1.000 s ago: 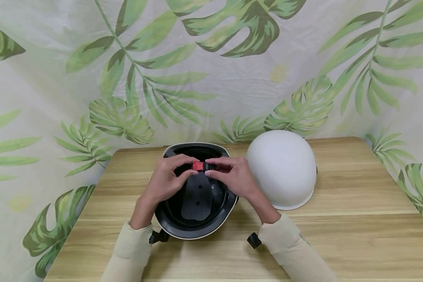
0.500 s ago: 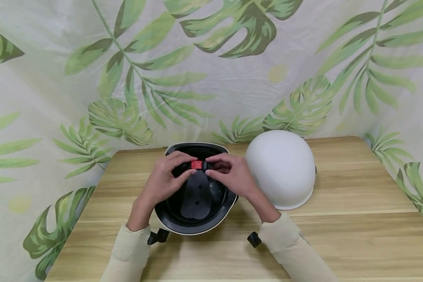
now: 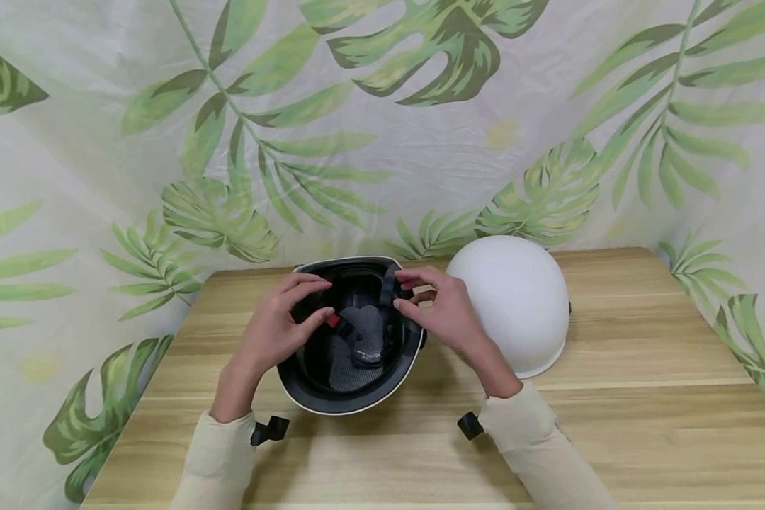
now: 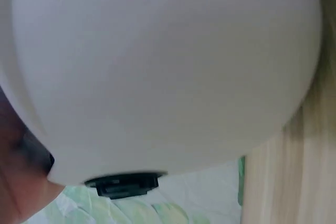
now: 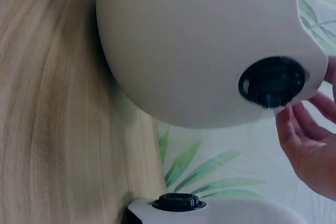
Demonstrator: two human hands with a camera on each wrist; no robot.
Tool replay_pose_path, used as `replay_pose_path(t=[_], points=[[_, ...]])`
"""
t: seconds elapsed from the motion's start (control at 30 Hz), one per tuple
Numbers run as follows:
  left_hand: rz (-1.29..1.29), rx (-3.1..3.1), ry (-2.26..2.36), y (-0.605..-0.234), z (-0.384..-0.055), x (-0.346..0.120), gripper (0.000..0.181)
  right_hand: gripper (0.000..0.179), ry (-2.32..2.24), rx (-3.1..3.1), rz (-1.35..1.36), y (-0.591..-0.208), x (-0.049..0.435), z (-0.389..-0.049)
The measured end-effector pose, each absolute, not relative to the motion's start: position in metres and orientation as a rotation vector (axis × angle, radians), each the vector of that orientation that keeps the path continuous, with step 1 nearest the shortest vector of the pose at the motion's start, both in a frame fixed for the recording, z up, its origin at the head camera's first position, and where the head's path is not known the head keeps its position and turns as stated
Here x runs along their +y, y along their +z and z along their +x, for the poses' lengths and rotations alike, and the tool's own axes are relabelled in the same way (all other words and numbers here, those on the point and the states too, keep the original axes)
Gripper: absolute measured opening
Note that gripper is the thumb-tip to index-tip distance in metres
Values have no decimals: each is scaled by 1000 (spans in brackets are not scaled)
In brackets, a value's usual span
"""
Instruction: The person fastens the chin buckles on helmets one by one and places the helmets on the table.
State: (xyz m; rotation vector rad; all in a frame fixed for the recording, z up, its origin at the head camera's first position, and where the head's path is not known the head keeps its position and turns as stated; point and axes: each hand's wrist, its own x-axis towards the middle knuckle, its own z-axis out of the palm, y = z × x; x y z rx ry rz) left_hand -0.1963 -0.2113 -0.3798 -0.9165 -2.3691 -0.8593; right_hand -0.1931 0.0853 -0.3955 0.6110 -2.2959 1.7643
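Head view: a pale cloth printed with green leaves [image 3: 433, 163] is hung behind a light-brown wood-grain table [image 3: 612, 425]. 2 helmets are set on it: a smooth white dome-shaped helmet [image 3: 510, 304], crown up, and just to its left a white-shelled, black-lined helmet [image 3: 347, 401], open side up. Over this hollow, the bare left hand [image 3: 275, 326], thumb and fingers spread, is held apart from the bare right hand [image 3: 444, 306], whose fingertips are placed at a black strap [image 3: 387, 287]; whether it is pinched cannot be told. By the left thumb tip, a small red plastic buckle [image 3: 333, 321] is seen.
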Motion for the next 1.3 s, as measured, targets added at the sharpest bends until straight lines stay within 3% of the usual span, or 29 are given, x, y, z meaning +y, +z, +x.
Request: replay_pose_path(t=[0.33,0.6,0.8,1.1,1.3], points=[[-566,-2623,-862,-386,-201,-230,70,52,1563,-2499,550,-394,95,-196],[-388,-2757,-1017,-388,-208,-237,66,79,1673,-2651,622,-391,101,-196],[-385,-2672,-1073,-395,-212,-237,67,71,1659,-2609,561,-400,100,-200],[-603,-2671,-1342,-406,-219,-255,86,62,1598,-2541,375,-409,96,-207],[-614,-2727,-1274,-406,-218,-262,87,56,1600,-2516,310,-408,89,-207]])
